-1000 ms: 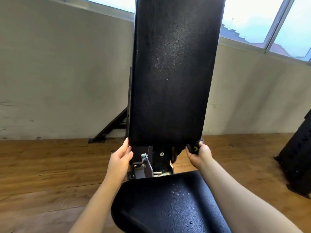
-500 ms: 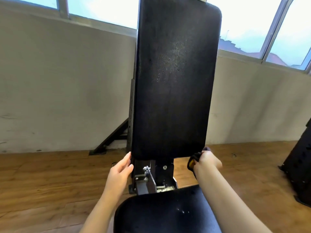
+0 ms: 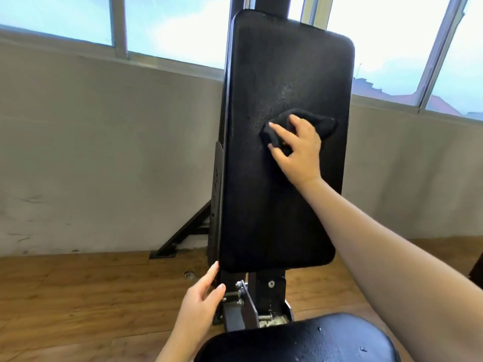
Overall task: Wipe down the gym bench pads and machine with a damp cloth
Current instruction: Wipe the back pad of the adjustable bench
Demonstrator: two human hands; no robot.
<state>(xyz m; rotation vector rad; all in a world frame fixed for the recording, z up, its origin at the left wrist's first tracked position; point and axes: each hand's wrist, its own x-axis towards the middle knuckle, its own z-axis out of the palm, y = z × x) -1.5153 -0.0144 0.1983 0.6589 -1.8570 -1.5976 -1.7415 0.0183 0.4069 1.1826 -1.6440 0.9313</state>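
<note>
We wipe the upright back pad (image 3: 282, 158).
Under our right hand (image 3: 300, 150), fingers curled on the black cloth (image 3: 303, 124), mid-pad; left hand (image 3: 201, 301), fingers straight, touches its lower edge. Pressing hard could tip the pad's hinge.

The back pad (image 3: 282, 178) is black with a fine pale speckle on its upper part, and the cloth (image 3: 300, 126) on it is black too. The near seat pad (image 3: 300, 340) is glossy black with small light flecks. The floor (image 3: 78, 296) is warm brown wood grain, the far wall (image 3: 104, 152) beige with dark scuffs at left.
</note>
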